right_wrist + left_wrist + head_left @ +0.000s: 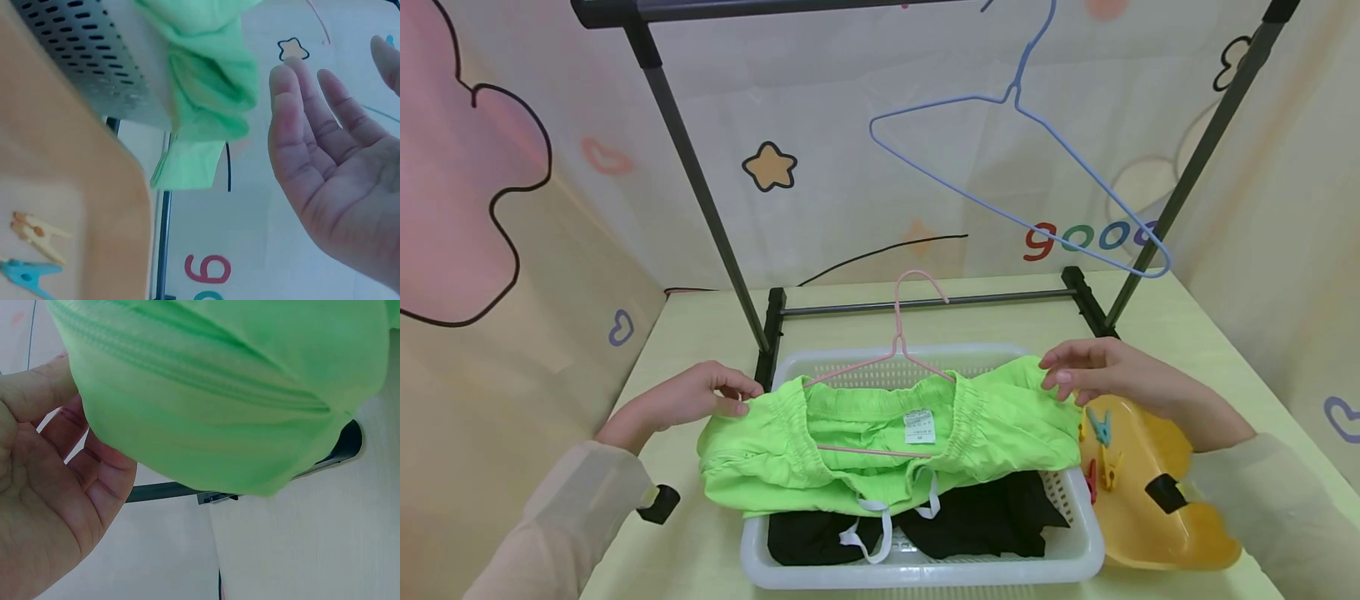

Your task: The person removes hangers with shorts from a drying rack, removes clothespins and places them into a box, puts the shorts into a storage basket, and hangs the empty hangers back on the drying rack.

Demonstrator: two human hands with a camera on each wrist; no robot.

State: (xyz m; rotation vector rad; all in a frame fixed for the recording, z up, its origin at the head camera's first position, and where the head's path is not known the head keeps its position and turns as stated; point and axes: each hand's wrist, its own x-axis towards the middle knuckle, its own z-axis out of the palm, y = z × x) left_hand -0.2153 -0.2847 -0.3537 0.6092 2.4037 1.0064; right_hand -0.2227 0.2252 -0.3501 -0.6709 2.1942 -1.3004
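Bright green shorts (880,479), with an elastic waistband, white drawstring and size label, lie bunched across a white basket (925,575). A pink hanger (898,321) is inside the waist opening, its hook standing up above it. At the left end of the fabric my left hand (703,396) pinches the edge between thumb and fingers; the left wrist view shows the same hand (56,462) beside the cloth. My right hand (1120,375) is by the right end, and in the right wrist view this hand (344,144) is apart from the cloth, fingers loosely extended, holding nothing.
Black clothing (977,517) lies in the basket. To its right stands a yellow tray (1157,533) with several clothespins (1101,427). A black rack (700,183) rises behind, and a blue hanger (955,183) hangs above.
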